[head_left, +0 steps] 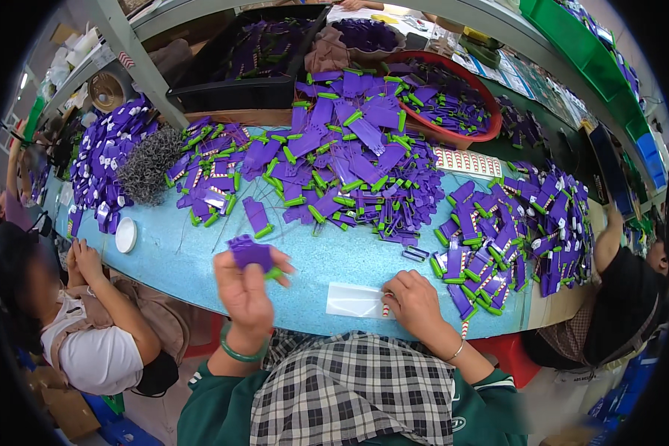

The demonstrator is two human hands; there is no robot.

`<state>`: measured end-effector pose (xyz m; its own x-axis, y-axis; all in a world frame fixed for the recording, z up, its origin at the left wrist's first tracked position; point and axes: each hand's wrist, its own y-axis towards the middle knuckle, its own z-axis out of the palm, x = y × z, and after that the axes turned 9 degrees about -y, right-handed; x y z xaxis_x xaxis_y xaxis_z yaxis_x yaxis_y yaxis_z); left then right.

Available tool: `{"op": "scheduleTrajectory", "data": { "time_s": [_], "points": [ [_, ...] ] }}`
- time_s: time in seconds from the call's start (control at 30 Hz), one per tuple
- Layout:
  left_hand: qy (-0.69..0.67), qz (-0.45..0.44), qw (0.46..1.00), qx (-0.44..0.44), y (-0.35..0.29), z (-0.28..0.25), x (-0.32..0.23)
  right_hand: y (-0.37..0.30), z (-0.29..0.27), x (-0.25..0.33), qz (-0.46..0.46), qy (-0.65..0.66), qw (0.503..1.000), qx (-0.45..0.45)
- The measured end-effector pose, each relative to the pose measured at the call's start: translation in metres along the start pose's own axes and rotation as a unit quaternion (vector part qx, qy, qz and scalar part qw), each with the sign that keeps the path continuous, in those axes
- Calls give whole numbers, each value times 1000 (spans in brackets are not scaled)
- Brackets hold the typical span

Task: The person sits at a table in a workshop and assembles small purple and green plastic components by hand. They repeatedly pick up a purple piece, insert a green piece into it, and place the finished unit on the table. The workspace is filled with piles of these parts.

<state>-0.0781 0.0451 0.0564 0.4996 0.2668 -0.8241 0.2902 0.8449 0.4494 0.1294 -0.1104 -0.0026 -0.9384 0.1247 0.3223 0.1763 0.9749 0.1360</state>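
You have two hands in view, one left hand (247,297) and one right hand (418,303), with one green bangle (243,351) and one thin bracelet (458,349) on your wrists. You hold one purple piece (251,253), and one more, a loose purple piece (256,214), lies just beyond it. The heaped purple pieces (364,134) overlap too much for you to count. On your one blue table (171,256) you have one white card (349,301), one round white dish (126,235), one wire tangle (152,167) and one red basin (474,138). Two seated people, one left co-worker (100,349) and one right co-worker (609,305), flank you.
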Motion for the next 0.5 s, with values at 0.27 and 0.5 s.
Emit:
{"op": "scheduleTrajectory", "data": {
  "time_s": [0.27,0.5],
  "points": [
    [-27,-409,881,236,-55,33,77,6,5,-5,-69,126,988,-49],
    [-12,-448,864,229,-48,35,66,22,-24,3,-34,230,967,-102]
  ]
}}
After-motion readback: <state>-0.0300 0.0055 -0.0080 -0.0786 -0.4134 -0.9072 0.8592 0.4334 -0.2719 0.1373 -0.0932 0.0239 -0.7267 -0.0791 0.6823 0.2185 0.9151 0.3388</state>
